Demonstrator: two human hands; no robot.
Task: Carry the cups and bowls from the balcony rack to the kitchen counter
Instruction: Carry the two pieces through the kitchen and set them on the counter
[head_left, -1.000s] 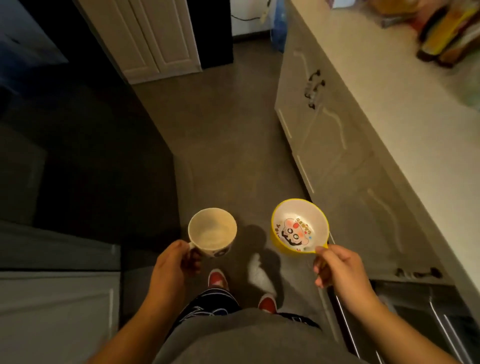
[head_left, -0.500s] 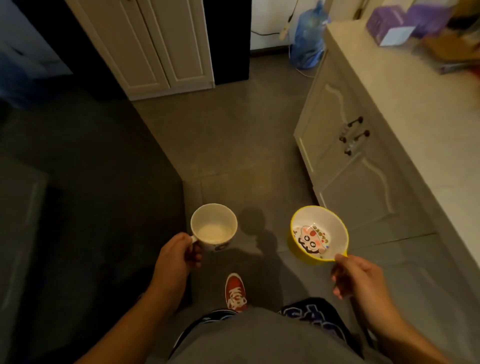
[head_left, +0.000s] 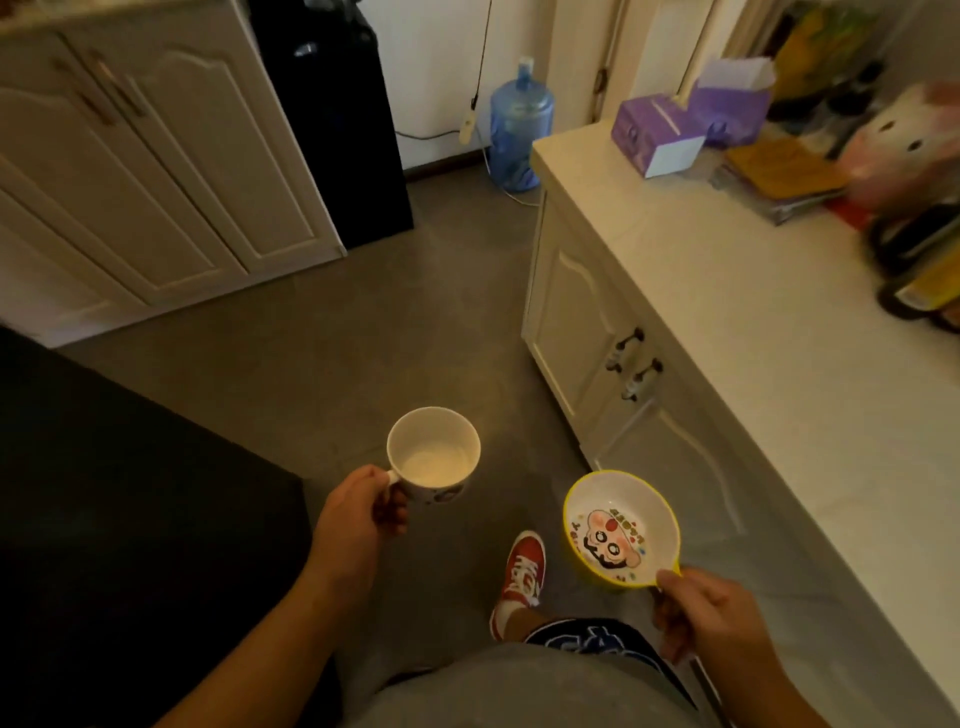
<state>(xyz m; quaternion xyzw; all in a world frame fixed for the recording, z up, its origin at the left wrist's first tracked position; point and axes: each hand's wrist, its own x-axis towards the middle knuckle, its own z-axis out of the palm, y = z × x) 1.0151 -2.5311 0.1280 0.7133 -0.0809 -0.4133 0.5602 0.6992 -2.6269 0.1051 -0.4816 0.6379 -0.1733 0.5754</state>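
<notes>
My left hand (head_left: 358, 519) grips the handle of a white cup (head_left: 434, 454), which is upright and empty, held over the grey floor. My right hand (head_left: 709, 616) pinches the near rim of a yellow-rimmed bowl (head_left: 621, 527) with a cartoon face printed inside; the bowl tilts toward me. Both are at waist height, left of the kitchen counter (head_left: 769, 332), whose pale top runs along the right side.
On the counter's far end sit purple tissue boxes (head_left: 657, 132), a book (head_left: 779, 176) and dark containers (head_left: 919, 270). A blue water jug (head_left: 519, 130) stands on the floor by the wall. White cabinets (head_left: 145, 171) and a black appliance (head_left: 337, 119) are ahead left, a dark block (head_left: 130, 519) at left.
I have walked forward along the counter and the view has lifted; more of the counter top and the far wall show. The cup and bowl stay held in the same hands.
</notes>
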